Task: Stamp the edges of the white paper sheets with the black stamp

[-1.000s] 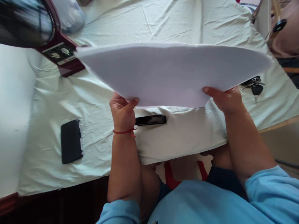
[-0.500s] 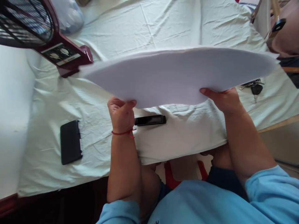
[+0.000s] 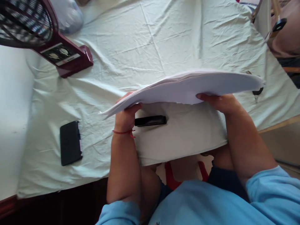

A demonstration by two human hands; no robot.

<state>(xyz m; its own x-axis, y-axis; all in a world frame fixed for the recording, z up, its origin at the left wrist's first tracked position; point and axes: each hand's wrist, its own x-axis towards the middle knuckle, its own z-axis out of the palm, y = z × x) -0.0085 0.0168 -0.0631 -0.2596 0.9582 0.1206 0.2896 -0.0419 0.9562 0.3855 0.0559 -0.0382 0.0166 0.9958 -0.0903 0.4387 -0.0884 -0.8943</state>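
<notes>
L hand (image 3: 125, 119) & R hand (image 3: 222, 103) both gripping the bowed paper stack (image 3: 173, 92), just beyond the black bar (image 3: 150, 121); if either grip slackens, sheets could prob. slip onto it.

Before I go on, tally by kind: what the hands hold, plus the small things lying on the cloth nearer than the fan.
Paper stack: 1
Flat black phone or case: 1
Black stapler, probably: 1
Key bunch, partly hidden: 1
Total: 4
</notes>
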